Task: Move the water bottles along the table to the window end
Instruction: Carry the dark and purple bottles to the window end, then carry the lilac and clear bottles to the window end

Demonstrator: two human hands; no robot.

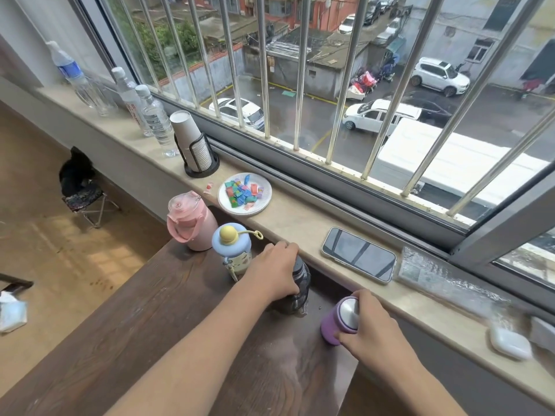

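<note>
Hands on two bottles at once. Right hand (371, 321), nearest, grip closed round the purple bottle (338, 321) with its steel cap, standing on the dark wood bench (144, 310) close to the sill edge. Left hand (274, 271) a bit further out, grip wrapped over the top of the dark bottle (297, 291), also upright on the bench. Just beyond it the blue-lidded bottle (231, 253) with yellow knob, then the pink bottle (190, 222) at the far bench corner, both free-standing and already up against the window end. Judgement: roughly halfway, two parked, two in hand and not quite lined up with them; the purple one has furthest to go. On the sill (300, 223) alongside: phone (359, 255), plate of sweets (244, 193), cup holder (193, 145), clear plastic bottles (150, 115) further along, untouched.
</note>
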